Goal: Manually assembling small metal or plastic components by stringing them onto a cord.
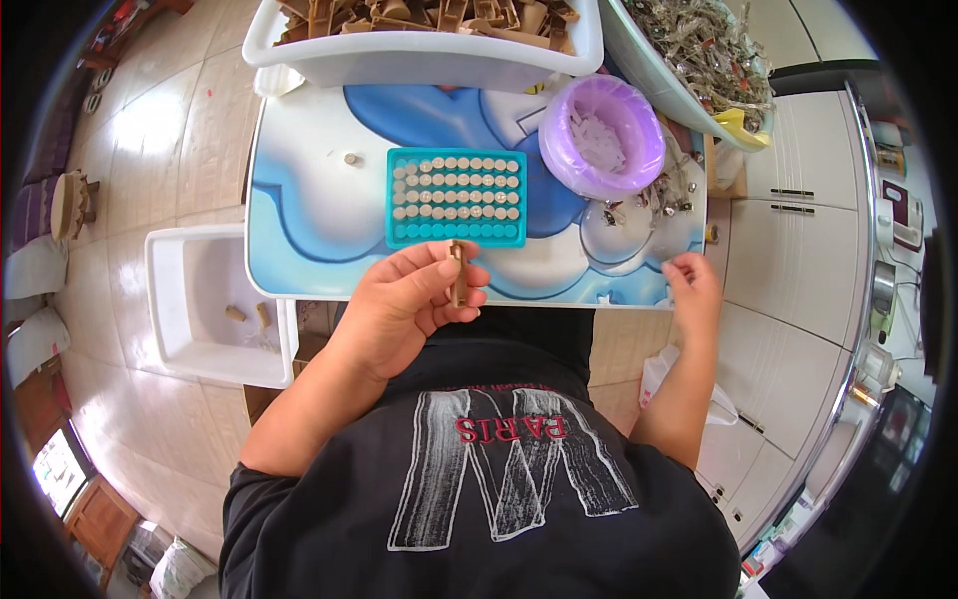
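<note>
My left hand (404,299) is closed round a slim brown piece (459,275), held upright between thumb and fingers in front of the teal tray's near edge. The teal tray (456,242) has rows of round cream-coloured tops standing in it, with a row of bare teal rounds along its near side. At the table's near right corner, my right hand (696,290) has its fingertips pinched together; whatever they hold, if anything, is too small to make out. Small clear and metallic parts (667,195) lie on the table beyond this hand.
A purple-lined bowl (559,150) holds small whitish pieces. Behind stand a white bin (419,70) of brown pieces and a tub (659,75) of clear-wrapped parts. One small round piece (351,159) lies left of the tray. Lower left, a white bin (165,309) holds a few brown pieces.
</note>
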Tool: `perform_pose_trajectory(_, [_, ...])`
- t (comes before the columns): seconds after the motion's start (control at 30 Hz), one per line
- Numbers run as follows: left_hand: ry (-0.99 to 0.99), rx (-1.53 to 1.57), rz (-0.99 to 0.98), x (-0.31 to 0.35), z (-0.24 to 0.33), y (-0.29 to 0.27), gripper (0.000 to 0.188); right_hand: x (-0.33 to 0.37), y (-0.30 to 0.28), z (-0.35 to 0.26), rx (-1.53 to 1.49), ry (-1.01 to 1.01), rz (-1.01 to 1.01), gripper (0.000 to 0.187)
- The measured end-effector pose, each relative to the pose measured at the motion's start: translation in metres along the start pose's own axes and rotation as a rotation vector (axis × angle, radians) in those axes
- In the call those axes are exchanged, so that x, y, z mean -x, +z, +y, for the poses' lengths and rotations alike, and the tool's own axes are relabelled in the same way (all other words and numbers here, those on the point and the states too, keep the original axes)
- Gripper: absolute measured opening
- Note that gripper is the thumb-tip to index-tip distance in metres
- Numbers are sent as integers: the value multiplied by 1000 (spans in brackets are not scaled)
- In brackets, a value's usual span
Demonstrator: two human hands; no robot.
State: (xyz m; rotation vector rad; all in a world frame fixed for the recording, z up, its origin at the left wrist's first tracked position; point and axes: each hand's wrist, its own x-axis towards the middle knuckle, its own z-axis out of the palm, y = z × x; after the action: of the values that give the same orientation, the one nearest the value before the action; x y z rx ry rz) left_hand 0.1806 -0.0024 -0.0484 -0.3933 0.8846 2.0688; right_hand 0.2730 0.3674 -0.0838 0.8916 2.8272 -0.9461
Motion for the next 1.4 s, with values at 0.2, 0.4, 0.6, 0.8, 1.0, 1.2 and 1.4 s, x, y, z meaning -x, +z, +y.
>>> perform_pose_trajectory(0.2, [-78, -36, -39, 4, -2, 1, 24, 7, -33, -33, -587, -55, 208, 14])
perform_pose_trajectory(0.4, [-44, -13, -103, 1, -6, 3, 30, 18, -7, -65, -699, -175, 339, 12])
perform_pose_trajectory(0.6, [57, 16, -300, -1, -13, 2, 36, 67, 49, -126, -593, -626, -263, 18])
perform_pose_trajectory(0.8, [40, 92, -292, 2, -11, -6, 36, 73, 72, -148, -443, -852, -483, 19])
perform_pose_trajectory(1.0, [61, -3, -252, 6, -9, -7, 31, 60, 71, -156, -523, -636, -329, 19])
perform_pose_trajectory(1.2, [131, -262, -139, 12, -9, 0, 28, 49, 65, -179, -341, -876, -128, 24])
perform_pose_trajectory(1.4, [56, -271, -199, 10, -7, -3, 23, 48, 66, -179, -481, -725, -304, 21])
